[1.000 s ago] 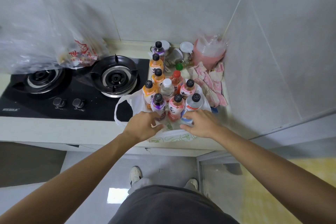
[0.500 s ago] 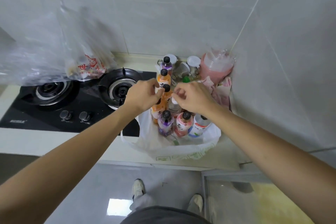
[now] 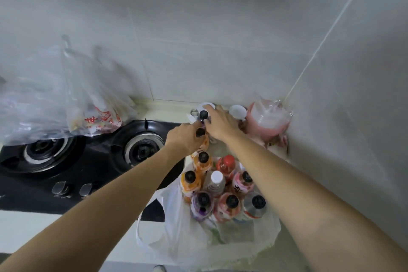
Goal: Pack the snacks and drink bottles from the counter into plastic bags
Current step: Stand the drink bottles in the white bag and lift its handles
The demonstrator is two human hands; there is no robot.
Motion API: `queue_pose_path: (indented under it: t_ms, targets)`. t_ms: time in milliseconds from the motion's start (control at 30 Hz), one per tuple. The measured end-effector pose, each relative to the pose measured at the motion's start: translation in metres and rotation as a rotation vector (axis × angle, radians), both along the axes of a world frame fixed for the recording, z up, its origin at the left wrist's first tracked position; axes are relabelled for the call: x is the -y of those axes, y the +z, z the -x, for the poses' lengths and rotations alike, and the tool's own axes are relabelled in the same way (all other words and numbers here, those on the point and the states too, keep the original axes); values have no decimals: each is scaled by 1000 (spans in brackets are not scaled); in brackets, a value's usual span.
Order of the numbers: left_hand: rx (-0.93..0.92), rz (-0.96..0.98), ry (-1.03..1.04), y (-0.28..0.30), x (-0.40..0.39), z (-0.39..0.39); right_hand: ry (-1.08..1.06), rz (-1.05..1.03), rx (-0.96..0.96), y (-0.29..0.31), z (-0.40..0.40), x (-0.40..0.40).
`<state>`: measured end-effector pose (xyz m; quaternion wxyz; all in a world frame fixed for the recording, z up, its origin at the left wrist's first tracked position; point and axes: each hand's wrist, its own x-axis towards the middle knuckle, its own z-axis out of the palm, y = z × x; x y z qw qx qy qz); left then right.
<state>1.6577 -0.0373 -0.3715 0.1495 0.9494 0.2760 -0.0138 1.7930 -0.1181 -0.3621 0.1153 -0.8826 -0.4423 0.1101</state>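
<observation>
Pink cloth (image 3: 281, 139) beside bottles (image 3: 220, 190)

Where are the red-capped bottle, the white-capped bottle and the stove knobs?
red-capped bottle (image 3: 228, 160): head view, on its red cap.
white-capped bottle (image 3: 216, 176): head view, on its white cap.
stove knobs (image 3: 59, 187): head view, on top of the left knob.

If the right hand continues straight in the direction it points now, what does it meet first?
The right hand points toward the back wall. Its fingers are already at the purple bottle with the black cap; just past it stands a white-lidded jar, probably next, though depth is unclear.
</observation>
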Motion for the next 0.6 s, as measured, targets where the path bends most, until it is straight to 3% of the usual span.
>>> queue_pose_path:
  t_ms: [333,600]
  targets:
    - [32,-10,-54,-12,-5,-4,50,38,53,-11,-8,-24]
    - [128,-64,4,16,-7,2,-4,-169,101,19,-4,9]
